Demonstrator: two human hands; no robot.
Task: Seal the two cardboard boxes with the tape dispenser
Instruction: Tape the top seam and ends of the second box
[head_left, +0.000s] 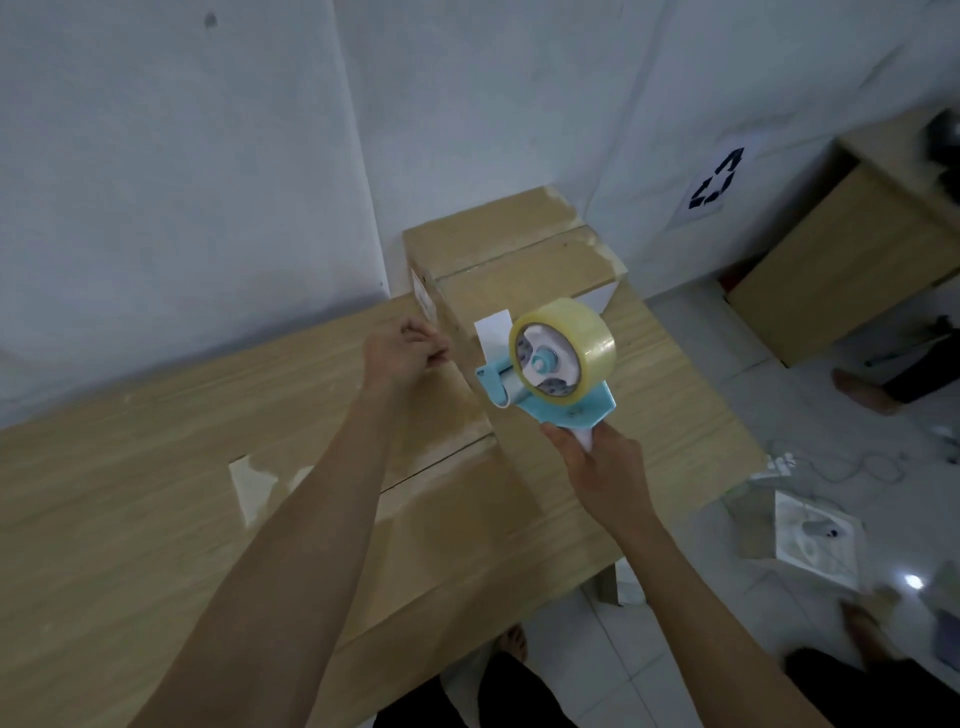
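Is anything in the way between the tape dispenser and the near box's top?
Nothing visible. The right hand holds the tape dispenser above the near box, whose top lies bare below it. The left hand is off to the left, by the far box, fingers curled.

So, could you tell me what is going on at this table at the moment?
A person is taping boxes. Their right hand holds the blue tape dispenser, with its clear roll, by the white handle, over the near brown cardboard box on the light wooden table. The left hand, fingers curled, is at that box's far left edge; whether it pinches tape is unclear. A second brown cardboard box stands behind.
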